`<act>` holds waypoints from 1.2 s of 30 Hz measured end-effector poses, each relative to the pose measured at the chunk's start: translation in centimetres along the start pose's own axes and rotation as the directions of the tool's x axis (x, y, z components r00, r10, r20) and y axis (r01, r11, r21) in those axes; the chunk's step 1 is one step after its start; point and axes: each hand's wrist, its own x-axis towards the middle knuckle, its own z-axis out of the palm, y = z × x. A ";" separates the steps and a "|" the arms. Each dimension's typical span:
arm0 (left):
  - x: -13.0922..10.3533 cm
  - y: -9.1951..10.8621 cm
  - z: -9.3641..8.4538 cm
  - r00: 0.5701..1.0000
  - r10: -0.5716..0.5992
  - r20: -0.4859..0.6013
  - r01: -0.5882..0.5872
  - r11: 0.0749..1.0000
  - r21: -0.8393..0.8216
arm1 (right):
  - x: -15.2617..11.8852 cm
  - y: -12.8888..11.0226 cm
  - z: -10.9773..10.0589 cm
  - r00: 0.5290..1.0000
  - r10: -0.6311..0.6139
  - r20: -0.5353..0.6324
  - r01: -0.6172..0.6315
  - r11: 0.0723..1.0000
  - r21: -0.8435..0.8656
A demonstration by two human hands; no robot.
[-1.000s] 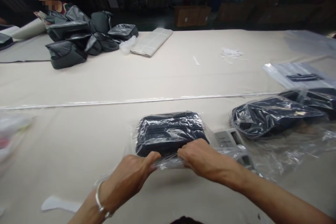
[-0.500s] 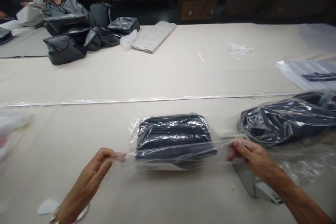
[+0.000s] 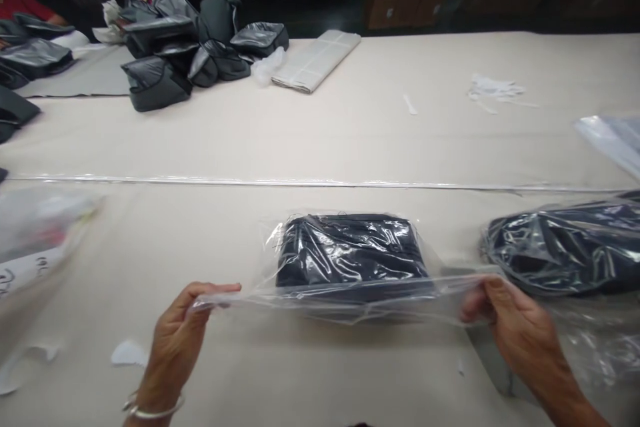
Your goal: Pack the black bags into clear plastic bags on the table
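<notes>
A dark, boxy fabric bag (image 3: 350, 250) lies inside a clear plastic bag (image 3: 360, 307) at the front middle of the table. The plastic's near edge is stretched across between my two hands. My left hand (image 3: 183, 327) pinches its left corner between thumb and fingers. At the other end, my right hand (image 3: 510, 320) grips the right corner, its fingers partly blurred behind the film. Both hands are apart from the dark bag itself. Beneath my right hand is a grey flat-sided object (image 3: 493, 360), partly covered by the arm.
Plastic-wrapped dark bags (image 3: 565, 247) lie to the right. On the left is a plastic bag with a marked label (image 3: 30, 273). Grey bags (image 3: 160, 83) pile up at the far left near a person, beside a folded sheet (image 3: 317, 63). White scraps (image 3: 495, 90) lie farther back.
The view has swung, shifting the scene. The plastic's near edge is still held at both corners and looks more gathered now. A label on the left plastic bag has come into view.
</notes>
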 end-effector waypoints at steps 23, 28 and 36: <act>4.2 0.2 6.0 0.915 0.387 -0.116 -0.145 0.582 0.800 | 1.6 4.1 6.6 0.997 0.014 0.082 0.025 0.891 -0.453; -3.0 6.7 9.7 0.514 0.754 0.410 -0.807 0.263 0.528 | 1.2 5.0 7.5 0.996 0.009 0.087 0.024 0.927 -0.373; -4.2 4.4 16.5 0.508 0.531 0.678 -0.785 -0.039 0.619 | 1.6 4.4 6.7 0.996 0.049 0.072 -0.035 0.981 -0.188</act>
